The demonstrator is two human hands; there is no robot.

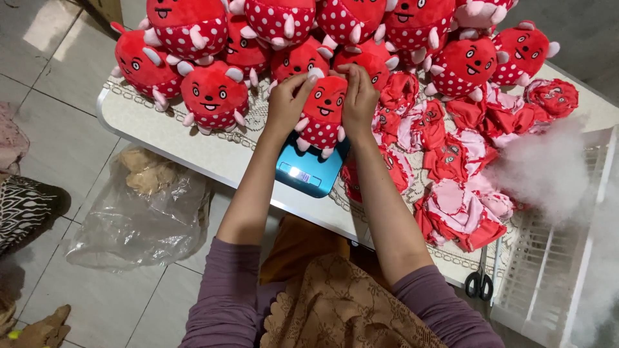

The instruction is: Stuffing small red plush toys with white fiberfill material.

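Observation:
A red stuffed plush toy [324,111] with a smiling face and white-dotted bottom stands on a small teal digital scale [308,171] at the table's near edge. My left hand [287,102] grips the toy's left side near its top. My right hand [358,98] grips its right side. Both sets of fingers pinch the top of the toy's head.
Several finished red plush toys [213,96] are heaped across the back of the white table [161,132]. Flat unstuffed red-and-pink skins [458,193] lie to the right. White stuffing [548,167] fills a white basket [548,270]. Scissors [478,280] hang at the edge. A plastic bag [138,206] lies on the floor.

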